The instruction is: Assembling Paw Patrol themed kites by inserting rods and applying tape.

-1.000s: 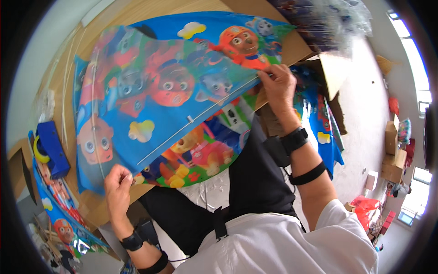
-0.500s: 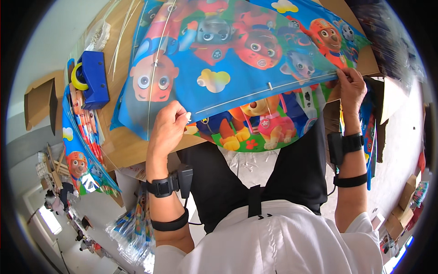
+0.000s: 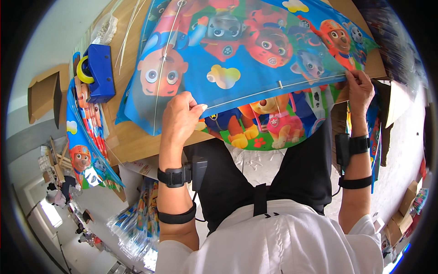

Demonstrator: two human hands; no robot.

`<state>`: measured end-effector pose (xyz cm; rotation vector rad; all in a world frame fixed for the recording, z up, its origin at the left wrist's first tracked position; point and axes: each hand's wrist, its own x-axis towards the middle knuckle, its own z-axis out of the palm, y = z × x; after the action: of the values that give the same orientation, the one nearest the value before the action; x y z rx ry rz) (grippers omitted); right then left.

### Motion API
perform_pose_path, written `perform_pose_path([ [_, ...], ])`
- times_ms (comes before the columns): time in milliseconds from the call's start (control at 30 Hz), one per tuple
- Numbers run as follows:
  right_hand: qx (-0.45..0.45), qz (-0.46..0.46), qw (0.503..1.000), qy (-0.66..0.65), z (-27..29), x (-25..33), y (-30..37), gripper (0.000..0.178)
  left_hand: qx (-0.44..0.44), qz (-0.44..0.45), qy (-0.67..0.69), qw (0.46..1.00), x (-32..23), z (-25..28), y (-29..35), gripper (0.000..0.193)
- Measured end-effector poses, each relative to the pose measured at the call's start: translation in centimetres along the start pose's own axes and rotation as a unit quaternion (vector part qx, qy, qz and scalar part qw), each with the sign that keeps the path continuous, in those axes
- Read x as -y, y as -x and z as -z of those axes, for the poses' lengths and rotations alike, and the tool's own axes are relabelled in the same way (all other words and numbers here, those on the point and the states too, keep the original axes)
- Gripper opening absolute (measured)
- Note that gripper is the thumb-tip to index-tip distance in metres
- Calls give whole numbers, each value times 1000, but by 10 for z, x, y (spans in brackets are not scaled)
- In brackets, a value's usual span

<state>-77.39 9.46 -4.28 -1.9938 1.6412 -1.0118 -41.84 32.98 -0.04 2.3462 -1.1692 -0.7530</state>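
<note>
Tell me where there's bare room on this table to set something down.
The table has a bare patch at its near left, between the sheet and the front edge, plus a narrower strip between the tape dispenser and the sheet. It's crowded across the middle, under the sheet, and at far left, around the rods.

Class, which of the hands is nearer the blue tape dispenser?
Left: the left hand is right of the tape dispenser; the right hand is much farther right, across the printed sheet.
</note>
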Motion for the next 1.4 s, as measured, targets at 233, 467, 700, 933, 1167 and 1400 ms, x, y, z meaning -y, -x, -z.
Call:
perform_pose_path([
  [233, 11, -13, 1000, -21, -1, -7, -2, 12, 21, 24, -27, 999, -9, 4, 2, 23],
  [467, 6, -33, 999, -13, 0, -5, -4, 14, -9, -8, -37, 999, -6, -1, 3, 24],
  [700, 19, -64, 996, 66, 3, -1, -9, 20, 2, 12, -10, 1000, -1, -1, 2, 24],
  [933, 46, -90, 994, 31, 4, -8, -14, 20, -24, -1, 15, 1000, -2, -5, 8, 23],
  [1167, 39, -76, 996, 32, 2, -9, -14, 17, -71, -6, 64, 995, 6, -11, 14, 20],
  [1400, 37, -56, 997, 43, 3, -11, -12, 14, -146, 15, 67, 987, 28, -7, 28, 22],
])
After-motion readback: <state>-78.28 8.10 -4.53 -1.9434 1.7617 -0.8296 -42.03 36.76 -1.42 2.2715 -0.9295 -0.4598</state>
